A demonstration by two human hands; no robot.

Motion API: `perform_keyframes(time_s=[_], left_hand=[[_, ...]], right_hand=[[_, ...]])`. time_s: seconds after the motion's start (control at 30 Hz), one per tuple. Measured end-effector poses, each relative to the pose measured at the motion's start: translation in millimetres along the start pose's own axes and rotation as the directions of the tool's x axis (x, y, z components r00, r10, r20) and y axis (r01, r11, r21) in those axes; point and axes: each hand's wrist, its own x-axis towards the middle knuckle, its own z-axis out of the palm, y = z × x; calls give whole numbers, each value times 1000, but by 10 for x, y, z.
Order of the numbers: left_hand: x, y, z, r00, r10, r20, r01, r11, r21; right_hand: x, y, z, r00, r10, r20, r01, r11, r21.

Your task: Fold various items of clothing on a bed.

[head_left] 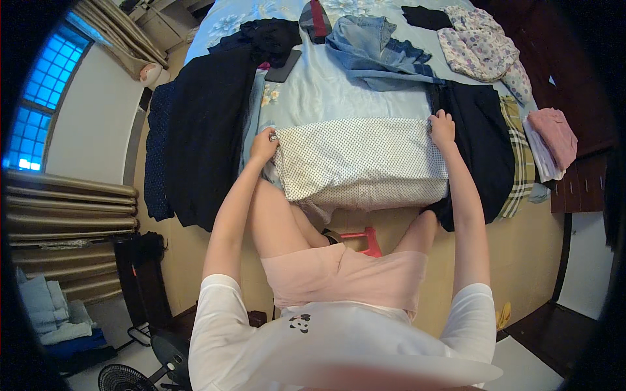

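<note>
A white cloth with small dark dots is spread across the near edge of the bed, and its lower part hangs over the side. My left hand is closed on its far left corner. At the far right corner, my right hand pinches the same cloth, close to a black garment. Between my two hands the cloth's far edge runs nearly straight. Whether it is a garment or a plain sheet, I cannot tell.
Long black clothing drapes over the bed edge at left. Blue jeans lie crumpled beyond the cloth, near a dark flat phone-like object. Folded pink clothing is at far right. A red plastic stool stands below; a black fan is lower left.
</note>
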Motion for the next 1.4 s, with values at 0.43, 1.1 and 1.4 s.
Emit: perform_keyframes(time_s=[0.43, 1.1, 1.4], left_hand=[[42, -207, 52, 990, 26, -135, -39, 995, -95], [4, -329, 139, 983, -95, -156, 56, 969, -242], [16, -407, 113, 988, -81, -130, 47, 968, -247]], right_hand=[[-102, 141, -188, 984, -180, 11, 177, 975, 138], [-378, 221, -220, 876, -139, 461, -122, 862, 493], [-359, -81, -115, 890, 114, 441, -422, 576, 701]])
